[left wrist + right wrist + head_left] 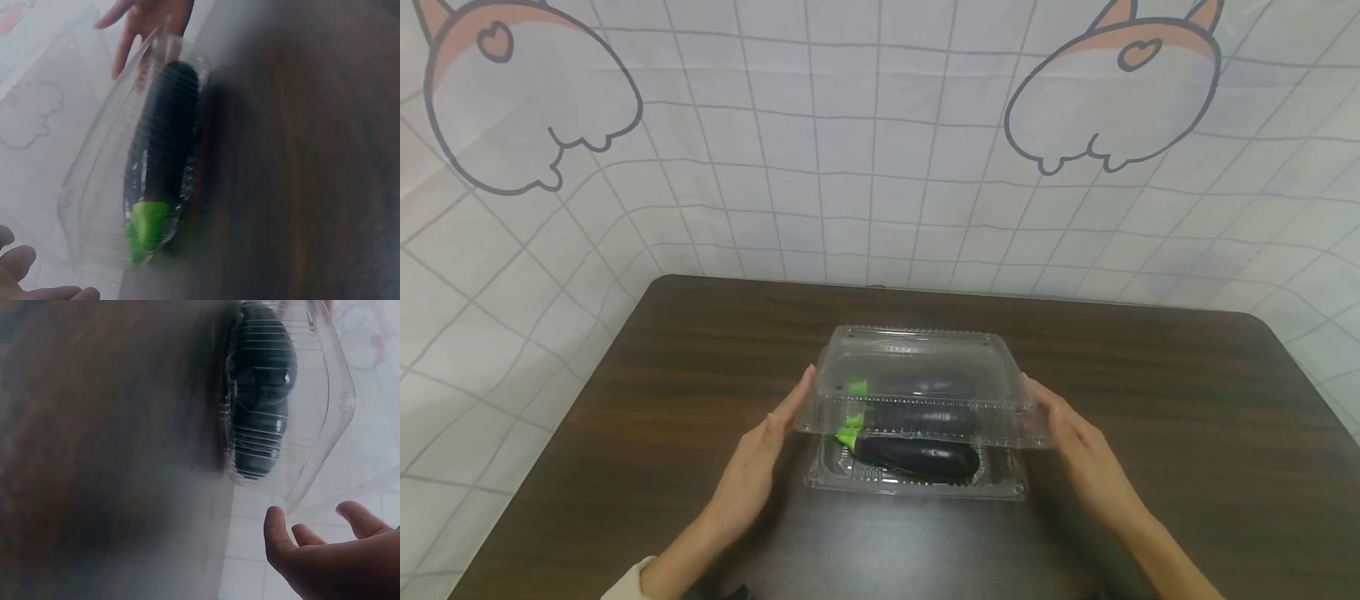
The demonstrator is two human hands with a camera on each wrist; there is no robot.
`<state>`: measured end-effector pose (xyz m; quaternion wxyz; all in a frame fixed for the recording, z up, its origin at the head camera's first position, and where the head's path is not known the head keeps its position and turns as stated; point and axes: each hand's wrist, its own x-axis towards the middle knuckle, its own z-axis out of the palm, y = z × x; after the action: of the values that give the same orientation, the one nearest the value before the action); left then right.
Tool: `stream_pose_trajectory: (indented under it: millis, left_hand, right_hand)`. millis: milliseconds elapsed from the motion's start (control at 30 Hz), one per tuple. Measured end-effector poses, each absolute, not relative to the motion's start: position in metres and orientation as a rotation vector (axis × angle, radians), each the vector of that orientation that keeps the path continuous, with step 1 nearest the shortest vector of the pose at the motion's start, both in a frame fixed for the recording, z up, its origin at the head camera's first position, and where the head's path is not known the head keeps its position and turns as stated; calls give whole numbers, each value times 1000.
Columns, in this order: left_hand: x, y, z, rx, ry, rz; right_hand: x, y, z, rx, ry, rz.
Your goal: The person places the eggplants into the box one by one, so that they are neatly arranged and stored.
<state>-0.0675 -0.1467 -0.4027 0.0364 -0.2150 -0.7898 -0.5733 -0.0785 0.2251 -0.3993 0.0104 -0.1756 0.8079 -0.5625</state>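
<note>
A clear plastic clamshell container lies on the table, its lid tilted above the base with a gap at the near side. Dark purple eggplants with green stems lie inside. The nearest eggplant shows through the gap, and others are seen through the lid. My left hand is at the lid's left edge, fingers extended along it. At the right edge is my right hand, its fingers fairly straight. In the right wrist view, the right hand's fingers are spread just beside the lid's rim.
The dark wood-grain table has rounded far corners. A white grid-patterned cloth with cartoon animal drawings hangs behind it and along both sides.
</note>
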Motion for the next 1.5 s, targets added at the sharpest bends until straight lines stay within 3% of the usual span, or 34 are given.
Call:
stream_pose_trajectory:
  millis: [567,1500]
  left_hand:
    - [-48,-143,-412,-584,-2489,-1773]
    - [-45,-145,-428,-519,-2532,-1865]
  right_hand:
    - [-71,233,-406,-551,2530,-1575]
    - [-64,230,-414,-685,2186,-1761]
